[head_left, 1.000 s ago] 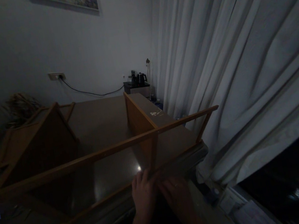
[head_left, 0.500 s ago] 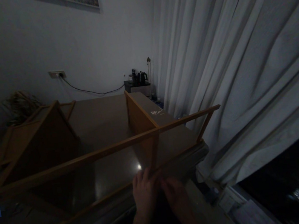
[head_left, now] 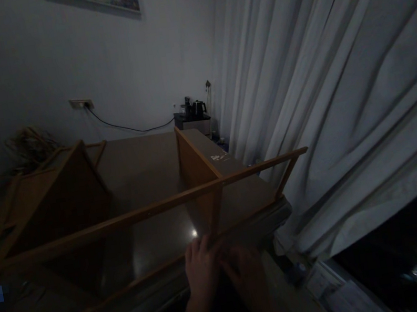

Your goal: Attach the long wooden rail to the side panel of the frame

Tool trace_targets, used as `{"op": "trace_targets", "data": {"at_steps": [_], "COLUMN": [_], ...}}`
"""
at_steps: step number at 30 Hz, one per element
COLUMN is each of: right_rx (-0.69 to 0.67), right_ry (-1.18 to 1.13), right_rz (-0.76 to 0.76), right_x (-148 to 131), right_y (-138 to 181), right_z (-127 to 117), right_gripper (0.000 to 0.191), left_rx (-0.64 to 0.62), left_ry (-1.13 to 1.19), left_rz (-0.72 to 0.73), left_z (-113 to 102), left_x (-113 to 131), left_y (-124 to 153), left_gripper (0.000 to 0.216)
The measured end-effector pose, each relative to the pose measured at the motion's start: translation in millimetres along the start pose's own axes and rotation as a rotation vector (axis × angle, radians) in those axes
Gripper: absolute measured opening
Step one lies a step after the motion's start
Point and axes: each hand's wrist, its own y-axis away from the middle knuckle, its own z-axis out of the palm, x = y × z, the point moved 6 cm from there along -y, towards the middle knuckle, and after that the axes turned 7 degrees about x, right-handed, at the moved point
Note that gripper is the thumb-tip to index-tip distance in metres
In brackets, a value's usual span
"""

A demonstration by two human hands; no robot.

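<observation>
Orange-brown wooden frame point(head_left: 153, 210) with smooth rails, wooden upright panel point(head_left: 194, 166) in matt finish, dark tabletop point(head_left: 142, 167) semi-glossy with a light glint, pale cloth curtain point(head_left: 322, 94) in soft folds, matt painted wall point(head_left: 36, 62)

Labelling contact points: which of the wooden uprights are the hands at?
The middle upright, below the long top rail. Both hands, left hand and right hand, meet at its foot; the end upright by the curtain stands untouched.
</observation>
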Motion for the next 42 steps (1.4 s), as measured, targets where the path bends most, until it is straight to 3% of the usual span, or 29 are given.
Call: {"op": "trace_targets", "data": {"at_steps": [10,15,23,27,33,38,42], "right_rx": [-0.047,-0.006,0.083,0.070,0.012,-0.052,-0.056], "right_ry": [-0.023,-0.099,-0.235,-0.287,-0.292,-0.272,-0.256], "right_rz": [-0.286,-0.210,0.150,0.257,0.178,0.034,0.015], "right_x": [-4,-2,2,2,9,13,9], "right_y": [-6,-4,-2,0,0,-1,-1], "right_z": [9,16,16,15,9,7,10], "right_gripper": [0.035,0.043,0.035,0.035,0.029,0.034,0.035], "left_rx": [-0.002,-0.010,-0.025,0.002,0.009,0.000,-0.015], "left_ry": [0.031,0.032,0.004,0.009,0.001,-0.001,0.010], "left_rz": [-0.007,-0.009,-0.008,-0.005,0.005,0.003,-0.012], "left_z": [0,0,-1,-3,-1,1,0], "left_x": [1,1,3,4,2,1,1], "left_y": [0,0,-2,-2,0,1,0], "left_gripper": [0.046,0.047,0.039,0.036,0.041,0.041,0.042]}}
